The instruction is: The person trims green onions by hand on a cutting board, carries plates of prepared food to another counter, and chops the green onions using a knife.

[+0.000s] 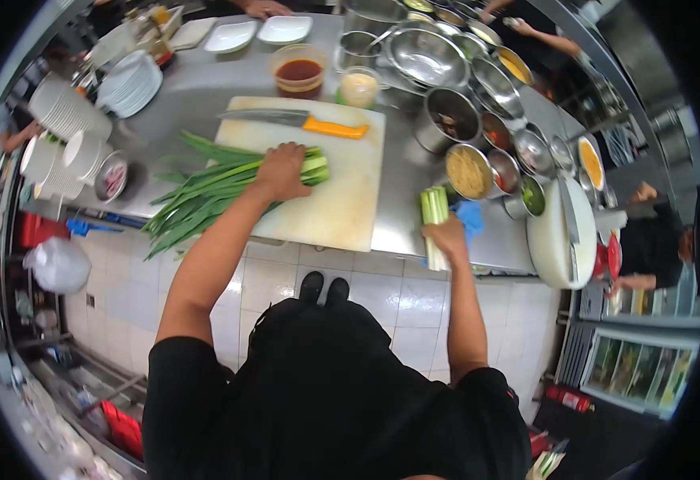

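My left hand [283, 170] is closed over a bunch of leek greens [198, 190] lying on a white cutting board [342, 212]. Their cut ends point right, and the long leaves hang past the board's left and front edges. Behind the bunch, a knife with an orange handle [334, 127] lies flat on the board, its blade toward the left. At the counter's front edge, right of the board, my right hand [446, 238] grips a bundle of pale green leek stalks [435, 206]. A blue cloth [468, 218] is beside that hand.
Steel bowls and pots [428, 54] crowd the back right, near a bowl of yellowish shreds [469, 171]. A round white board [550, 240] with a cleaver [567, 210] stands at right. A tub of dark red sauce [298, 70] sits behind the board. Stacked white bowls [70, 108] stand left. Other people work around.
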The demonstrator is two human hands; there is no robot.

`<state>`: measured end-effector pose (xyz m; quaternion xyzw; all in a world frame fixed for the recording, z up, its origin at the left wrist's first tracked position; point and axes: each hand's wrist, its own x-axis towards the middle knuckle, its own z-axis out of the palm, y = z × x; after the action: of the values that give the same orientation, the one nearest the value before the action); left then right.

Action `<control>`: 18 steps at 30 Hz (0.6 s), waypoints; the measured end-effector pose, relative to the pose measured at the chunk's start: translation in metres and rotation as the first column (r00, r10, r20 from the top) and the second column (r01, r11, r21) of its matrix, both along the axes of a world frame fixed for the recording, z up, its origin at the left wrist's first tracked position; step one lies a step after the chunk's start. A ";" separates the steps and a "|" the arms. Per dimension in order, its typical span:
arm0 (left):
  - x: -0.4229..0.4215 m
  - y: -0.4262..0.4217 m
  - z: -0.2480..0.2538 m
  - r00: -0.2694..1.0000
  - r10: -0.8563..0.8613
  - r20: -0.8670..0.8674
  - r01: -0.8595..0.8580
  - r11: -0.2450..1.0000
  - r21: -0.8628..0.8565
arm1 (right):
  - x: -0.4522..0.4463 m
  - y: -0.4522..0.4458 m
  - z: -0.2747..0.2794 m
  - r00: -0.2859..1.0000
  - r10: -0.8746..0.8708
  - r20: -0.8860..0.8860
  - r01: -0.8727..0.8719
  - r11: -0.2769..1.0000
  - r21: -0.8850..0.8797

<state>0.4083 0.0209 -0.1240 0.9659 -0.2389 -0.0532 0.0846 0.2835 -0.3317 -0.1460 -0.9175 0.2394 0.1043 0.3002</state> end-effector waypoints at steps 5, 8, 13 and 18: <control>-0.001 0.002 -0.003 0.998 -0.060 0.006 0.060 0.998 0.022 | 0.028 0.029 0.000 0.992 0.124 0.027 -0.115 0.966 -0.231; -0.007 -0.001 0.000 0.988 -0.150 0.016 0.150 0.988 0.026 | 0.046 0.043 0.000 0.992 0.126 0.001 -0.121 0.955 -0.272; -0.011 0.001 -0.005 0.982 -0.181 0.042 0.183 0.982 -0.036 | 0.033 0.050 0.013 0.962 0.254 0.104 -0.215 0.932 -0.290; -0.012 0.005 -0.004 0.989 -0.145 0.004 0.145 0.989 -0.021 | 0.028 0.040 -0.004 0.892 0.427 0.147 -0.350 0.860 -0.372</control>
<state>0.3967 0.0257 -0.1284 0.9451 -0.3091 -0.0556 0.0905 0.3110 -0.2917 -0.1498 -0.9900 0.0272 0.0164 0.1372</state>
